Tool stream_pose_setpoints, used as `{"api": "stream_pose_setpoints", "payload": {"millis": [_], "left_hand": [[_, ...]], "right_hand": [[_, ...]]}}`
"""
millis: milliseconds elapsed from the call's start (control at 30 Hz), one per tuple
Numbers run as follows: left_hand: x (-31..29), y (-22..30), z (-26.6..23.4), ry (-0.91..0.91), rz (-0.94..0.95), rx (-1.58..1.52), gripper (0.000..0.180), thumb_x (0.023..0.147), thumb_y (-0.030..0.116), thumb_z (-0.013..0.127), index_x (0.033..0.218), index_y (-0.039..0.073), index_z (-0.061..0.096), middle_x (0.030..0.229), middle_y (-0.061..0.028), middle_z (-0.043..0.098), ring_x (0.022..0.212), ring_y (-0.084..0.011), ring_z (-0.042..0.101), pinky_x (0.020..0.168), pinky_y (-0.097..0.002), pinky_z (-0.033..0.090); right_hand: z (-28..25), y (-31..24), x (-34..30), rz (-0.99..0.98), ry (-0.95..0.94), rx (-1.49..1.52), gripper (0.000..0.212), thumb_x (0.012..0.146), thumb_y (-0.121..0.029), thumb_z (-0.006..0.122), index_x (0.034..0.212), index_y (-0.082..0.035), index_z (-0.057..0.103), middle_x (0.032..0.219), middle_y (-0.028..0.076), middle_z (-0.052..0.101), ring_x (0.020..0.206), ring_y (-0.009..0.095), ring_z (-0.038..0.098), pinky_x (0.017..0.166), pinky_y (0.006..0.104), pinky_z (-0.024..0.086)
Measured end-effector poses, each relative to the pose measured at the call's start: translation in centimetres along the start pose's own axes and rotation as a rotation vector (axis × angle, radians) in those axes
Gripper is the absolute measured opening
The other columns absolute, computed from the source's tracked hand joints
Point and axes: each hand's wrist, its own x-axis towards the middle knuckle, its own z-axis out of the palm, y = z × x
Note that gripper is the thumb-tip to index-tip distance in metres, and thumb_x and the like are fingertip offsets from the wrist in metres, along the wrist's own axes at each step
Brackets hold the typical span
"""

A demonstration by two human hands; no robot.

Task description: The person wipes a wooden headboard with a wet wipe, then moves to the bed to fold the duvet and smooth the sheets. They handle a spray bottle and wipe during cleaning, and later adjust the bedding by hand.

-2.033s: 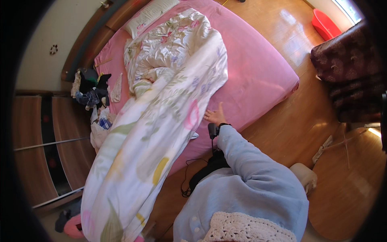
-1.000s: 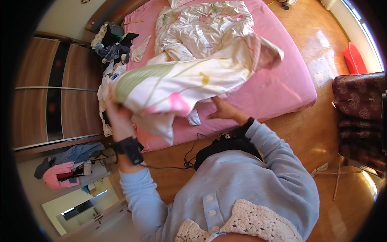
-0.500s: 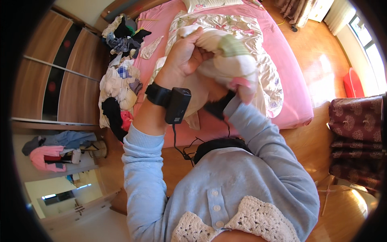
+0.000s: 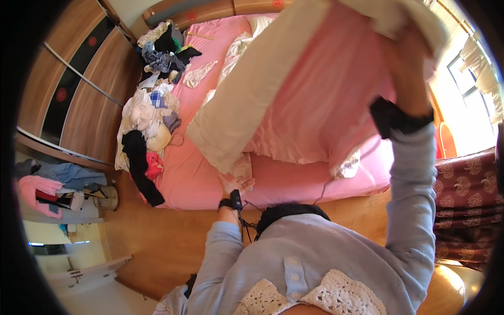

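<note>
A large pink and cream bed cover (image 4: 315, 100) hangs spread out over the bed, with a wide cream band along its left side. High at the right, my right hand (image 4: 412, 50) grips its raised corner; motion smears the fingers. My left hand (image 4: 239, 184) is low, by the near edge of the pink bed (image 4: 199, 181), just below the cover's lower left corner. Its palm shows and its fingers are stretched out, holding nothing. A strip of floral white bedding (image 4: 236, 55) shows behind the cover, which hides most of the bed's middle.
Heaped clothes (image 4: 152, 121) lie along the bed's left side, with black trousers (image 4: 139, 168) hanging over the near edge. A wooden wardrobe (image 4: 92, 89) stands left. Draped dark red cloth (image 4: 464, 194) is at the right. Cables run between my wrists and waist.
The bundled floral cloth in both hands is now opened out into a wide sheet. My right hand rose to the upper right; my left hand dropped toward the bed's near edge and opened.
</note>
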Motion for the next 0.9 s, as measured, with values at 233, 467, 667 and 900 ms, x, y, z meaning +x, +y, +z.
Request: {"api": "stream_pose_setpoints", "payload": {"millis": [233, 467, 667, 900], "left_hand": [[7.8, -1.3, 6.6, -0.079, 0.007, -0.076, 0.085, 0.085, 0.07, 0.039, 0.131, -0.001, 0.04, 0.114, -0.0219, 0.058, 0.095, -0.0316, 0.063, 0.08, -0.0418, 0.054], [5.2, 13.4, 0.9, -0.117, 0.392, 0.182, 0.073, 0.088, 0.062, 0.039, 0.125, -0.001, 0.044, 0.111, -0.0199, 0.059, 0.095, -0.0301, 0.062, 0.081, -0.0409, 0.053], [-10.7, 20.8, -15.1, 0.253, 0.629, 0.425, 0.064, 0.091, 0.055, 0.038, 0.12, -0.001, 0.048, 0.108, -0.0182, 0.059, 0.095, -0.0288, 0.062, 0.082, -0.0401, 0.052], [-17.6, 10.9, -25.0, 0.697, 0.281, 0.497, 0.054, 0.095, 0.048, 0.038, 0.113, -0.001, 0.052, 0.105, -0.0163, 0.06, 0.095, -0.0272, 0.061, 0.084, -0.0392, 0.051]], "right_hand": [[-26.3, 5.4, -18.4, 0.35, 0.401, -0.218, 0.049, 0.082, -0.018, 0.066, 0.125, -0.002, 0.049, 0.119, 0.012, 0.055, 0.108, 0.026, 0.053, 0.096, 0.0377, 0.043], [-37.5, 1.4, -39.2, 0.554, 0.665, -0.286, 0.048, 0.084, -0.014, 0.064, 0.128, -0.001, 0.047, 0.12, 0.011, 0.054, 0.108, 0.025, 0.053, 0.096, 0.0376, 0.044], [-30.4, 0.4, -50.6, 0.844, 0.437, 0.648, 0.042, 0.085, -0.02, 0.063, 0.121, -0.002, 0.052, 0.11, 0.011, 0.059, 0.104, 0.028, 0.056, 0.093, 0.0422, 0.047], [-20.5, 10.3, -53.8, 1.147, 0.194, 0.357, 0.03, 0.082, -0.01, 0.06, 0.112, -0.008, 0.053, 0.108, 0.008, 0.054, 0.099, 0.022, 0.057, 0.084, 0.0344, 0.051]]}}
